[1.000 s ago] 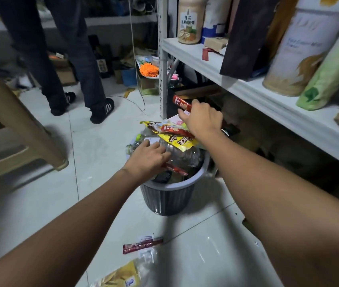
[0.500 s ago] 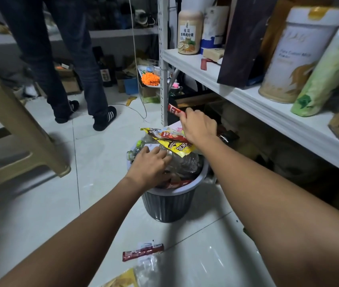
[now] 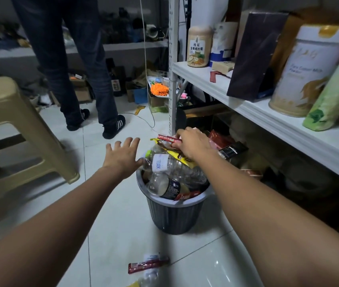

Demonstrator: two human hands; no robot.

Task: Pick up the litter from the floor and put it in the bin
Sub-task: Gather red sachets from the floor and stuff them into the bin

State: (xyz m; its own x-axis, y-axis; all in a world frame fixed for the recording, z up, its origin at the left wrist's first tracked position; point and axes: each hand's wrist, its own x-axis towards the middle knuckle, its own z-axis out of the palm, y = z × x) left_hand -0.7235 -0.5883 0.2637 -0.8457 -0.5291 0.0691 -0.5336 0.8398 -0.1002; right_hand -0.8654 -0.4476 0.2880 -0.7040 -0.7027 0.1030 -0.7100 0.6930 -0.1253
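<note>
Bin (overfull), right hand pinching one sachet

Grey bin stood on the white tile floor, w/ a tan stool to its left. Red wrapper & clear plastic bag lay side by side, apart from it.

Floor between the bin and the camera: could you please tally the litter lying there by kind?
Red wrapper: 1
Pale scrap touching it: 1
Clear plastic litter, cut by the frame edge: 1
Total: 3
</note>
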